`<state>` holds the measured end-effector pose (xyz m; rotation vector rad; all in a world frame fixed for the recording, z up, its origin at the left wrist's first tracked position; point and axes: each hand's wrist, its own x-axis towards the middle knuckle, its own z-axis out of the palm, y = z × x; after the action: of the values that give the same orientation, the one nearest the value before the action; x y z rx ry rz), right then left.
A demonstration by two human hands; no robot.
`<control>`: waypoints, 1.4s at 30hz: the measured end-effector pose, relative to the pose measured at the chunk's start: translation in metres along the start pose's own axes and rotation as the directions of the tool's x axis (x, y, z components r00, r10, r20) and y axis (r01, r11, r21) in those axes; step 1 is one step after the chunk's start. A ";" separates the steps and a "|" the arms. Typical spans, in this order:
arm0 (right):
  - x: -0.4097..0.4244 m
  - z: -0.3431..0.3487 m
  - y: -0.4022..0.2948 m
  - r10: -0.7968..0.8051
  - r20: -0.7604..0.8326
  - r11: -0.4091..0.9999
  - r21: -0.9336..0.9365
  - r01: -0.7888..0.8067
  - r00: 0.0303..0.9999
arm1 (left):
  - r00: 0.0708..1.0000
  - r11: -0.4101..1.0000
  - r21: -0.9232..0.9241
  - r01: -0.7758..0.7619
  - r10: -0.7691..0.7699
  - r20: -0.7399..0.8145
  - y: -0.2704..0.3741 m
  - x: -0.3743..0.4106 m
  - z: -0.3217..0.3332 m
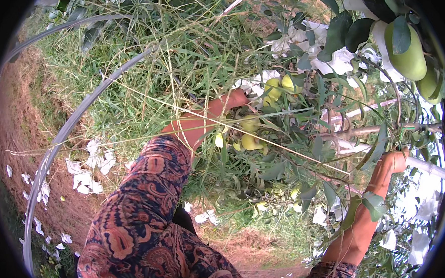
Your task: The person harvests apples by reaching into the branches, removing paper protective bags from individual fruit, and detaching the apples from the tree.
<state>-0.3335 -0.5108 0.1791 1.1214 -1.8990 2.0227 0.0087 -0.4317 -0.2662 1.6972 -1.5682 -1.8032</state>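
My left hand (pixel 237 98), in a dark paisley sleeve, reaches into the grass with curled fingers beside crumpled white wrappings (pixel 255 86). Just right of it sit yellow-green, apple-like fruits (pixel 272 89), with more such fruits (pixel 251 141) lower among leaves. Grass stalks cross in front, and whether the fingers hold anything is hidden. My right hand (pixel 394 161) is closed around a pale pole (pixel 428 169) at the right, with a branch (pixel 386 129) close above it. Larger green fruits (pixel 405 51) hang among dark leaves at the upper right.
A long grey hose or tube (pixel 72 117) curves across the left side. White scraps (pixel 86 178) lie on reddish soil and dry grass. Tall grass (pixel 130 76) surrounds the left arm. Leafy twigs and white wrappings (pixel 338 61) stand between and above both hands.
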 end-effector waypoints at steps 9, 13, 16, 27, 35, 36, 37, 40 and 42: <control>0.005 -0.020 -0.008 -0.227 0.059 0.883 -0.408 0.231 0.972 | 0.994 0.679 -0.726 -0.109 0.074 -0.079 -0.017 0.011 -0.010; 0.006 -0.024 -0.003 -0.223 0.041 0.880 -0.421 0.219 0.974 | 0.972 0.168 -0.986 0.009 0.228 0.048 -0.024 -0.008 -0.031; -0.010 -0.012 -0.007 -0.081 -0.022 0.979 -0.191 0.075 0.996 | 0.939 0.225 -0.973 0.055 0.319 0.127 -0.029 -0.030 -0.043; -0.002 -0.009 -0.001 -0.010 -0.049 0.978 -0.209 0.000 0.999 | 0.960 0.512 -0.839 0.184 0.091 0.266 0.001 -0.023 0.004; 0.017 -0.018 0.006 -0.143 0.027 0.873 -0.468 0.139 0.989 | 0.958 0.243 -0.968 -0.055 0.286 0.017 0.003 -0.057 -0.013; 0.003 -0.008 0.001 -0.016 -0.003 0.937 -0.350 0.014 1.000 | 0.961 0.218 -0.972 -0.086 0.275 -0.023 -0.004 -0.064 -0.025; 0.025 -0.025 0.009 -0.167 0.086 0.897 -0.401 0.188 0.982 | 0.955 0.199 -0.975 -0.093 0.295 -0.031 -0.003 -0.066 -0.030; 0.060 -0.038 0.034 -0.273 0.220 0.802 -0.486 0.347 0.937 | 0.958 0.157 -0.978 -0.136 0.271 -0.090 -0.026 -0.091 -0.056; 0.093 -0.056 0.046 -0.461 0.234 0.616 -0.610 0.499 0.856 | 0.969 0.181 -0.973 -0.146 0.225 -0.104 -0.051 -0.108 -0.062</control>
<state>-0.4487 -0.5030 0.2028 1.2813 -1.8175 0.9167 0.1183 -0.3640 -0.2275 0.7085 -0.2345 -1.9579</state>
